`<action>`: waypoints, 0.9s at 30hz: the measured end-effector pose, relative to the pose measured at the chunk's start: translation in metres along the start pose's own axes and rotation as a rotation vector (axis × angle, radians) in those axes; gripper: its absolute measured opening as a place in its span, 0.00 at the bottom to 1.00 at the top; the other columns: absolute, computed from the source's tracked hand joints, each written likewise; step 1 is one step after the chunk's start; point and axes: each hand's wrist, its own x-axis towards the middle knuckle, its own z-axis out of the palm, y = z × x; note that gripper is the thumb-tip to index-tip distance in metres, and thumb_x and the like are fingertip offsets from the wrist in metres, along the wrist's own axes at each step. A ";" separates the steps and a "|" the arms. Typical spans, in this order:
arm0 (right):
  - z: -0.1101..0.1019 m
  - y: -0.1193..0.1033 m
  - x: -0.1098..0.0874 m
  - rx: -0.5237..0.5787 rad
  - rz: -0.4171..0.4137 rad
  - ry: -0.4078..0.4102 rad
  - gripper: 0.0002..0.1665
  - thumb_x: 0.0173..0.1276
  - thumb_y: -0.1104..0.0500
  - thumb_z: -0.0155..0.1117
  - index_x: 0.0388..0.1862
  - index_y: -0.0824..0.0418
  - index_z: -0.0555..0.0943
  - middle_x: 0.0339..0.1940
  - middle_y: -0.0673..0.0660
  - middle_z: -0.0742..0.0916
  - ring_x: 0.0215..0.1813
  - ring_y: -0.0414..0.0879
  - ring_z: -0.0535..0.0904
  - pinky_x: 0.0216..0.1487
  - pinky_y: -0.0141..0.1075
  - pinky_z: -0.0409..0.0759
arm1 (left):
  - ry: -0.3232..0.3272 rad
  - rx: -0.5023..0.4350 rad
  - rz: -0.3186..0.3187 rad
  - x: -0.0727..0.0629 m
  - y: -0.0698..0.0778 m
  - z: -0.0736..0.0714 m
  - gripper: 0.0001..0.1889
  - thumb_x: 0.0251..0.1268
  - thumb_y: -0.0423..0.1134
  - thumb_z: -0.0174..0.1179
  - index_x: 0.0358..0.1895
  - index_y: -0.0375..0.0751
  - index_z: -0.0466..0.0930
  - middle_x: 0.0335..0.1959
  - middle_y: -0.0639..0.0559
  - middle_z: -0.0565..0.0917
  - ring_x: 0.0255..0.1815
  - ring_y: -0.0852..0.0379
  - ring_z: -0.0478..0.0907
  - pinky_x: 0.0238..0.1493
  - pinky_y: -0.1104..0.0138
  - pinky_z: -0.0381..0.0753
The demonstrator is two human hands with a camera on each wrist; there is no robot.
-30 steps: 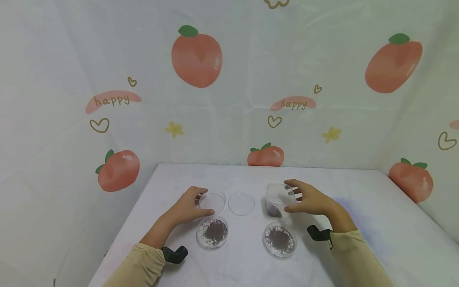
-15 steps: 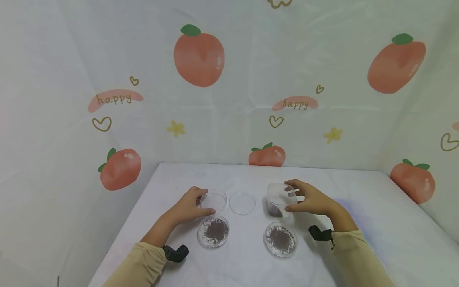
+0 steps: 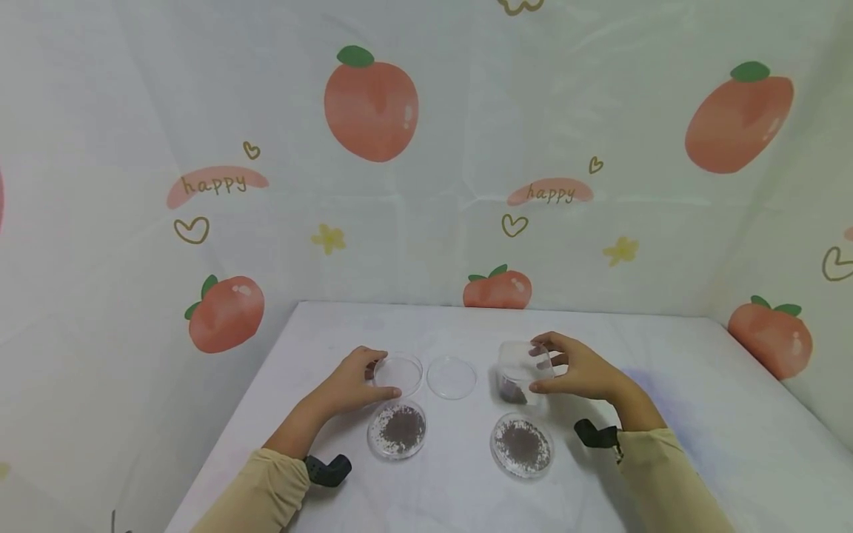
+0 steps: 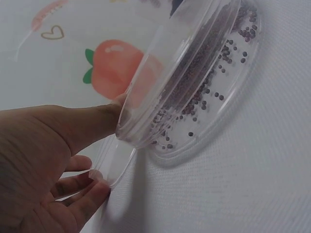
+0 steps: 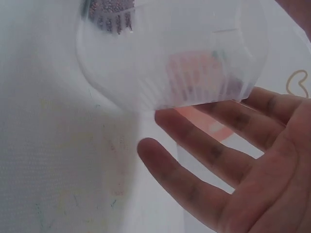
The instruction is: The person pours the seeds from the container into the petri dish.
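Note:
My left hand (image 3: 353, 381) pinches the edge of a clear round petri dish part (image 3: 416, 379), thumb at the near side, fingers at the far side. In the left wrist view, a petri dish with small dark round grains (image 4: 204, 82) lies just beyond it. On the right, my right hand (image 3: 580, 371) grips a clear plastic tub (image 3: 513, 359) from its right side. The tub is tilted, and dark grains (image 5: 109, 14) are heaped at its left end. Nearer me lie two petri dishes of dark grains, a left one (image 3: 400, 431) and a right one (image 3: 522, 446).
A second clear round petri dish part (image 3: 452, 379) lies between the hands. White cloth covers the table (image 3: 460, 488). Behind stands a white curtain (image 3: 453, 133) printed with red fruit.
The head view shifts very slightly. Both hands keep their holds, and the things on the table stay in place.

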 end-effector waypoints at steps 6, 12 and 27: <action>0.003 -0.001 0.002 -0.062 -0.007 0.095 0.49 0.58 0.46 0.86 0.72 0.63 0.73 0.63 0.62 0.85 0.62 0.59 0.83 0.54 0.44 0.87 | -0.005 -0.009 0.007 0.000 -0.001 0.001 0.44 0.57 0.51 0.81 0.72 0.30 0.75 0.57 0.40 0.80 0.63 0.39 0.81 0.66 0.47 0.83; 0.010 -0.007 0.006 -0.090 -0.028 0.235 0.48 0.57 0.42 0.86 0.72 0.56 0.75 0.64 0.58 0.84 0.62 0.58 0.84 0.54 0.49 0.86 | -0.005 -0.004 0.009 0.003 -0.003 0.002 0.44 0.58 0.51 0.80 0.72 0.30 0.75 0.57 0.41 0.80 0.62 0.40 0.81 0.66 0.47 0.83; 0.033 -0.014 0.030 -0.130 -0.044 0.332 0.55 0.52 0.43 0.89 0.77 0.50 0.72 0.68 0.59 0.83 0.64 0.61 0.82 0.58 0.56 0.85 | -0.001 -0.004 0.002 0.005 -0.001 0.002 0.44 0.58 0.50 0.80 0.73 0.30 0.74 0.59 0.40 0.80 0.63 0.39 0.81 0.66 0.46 0.83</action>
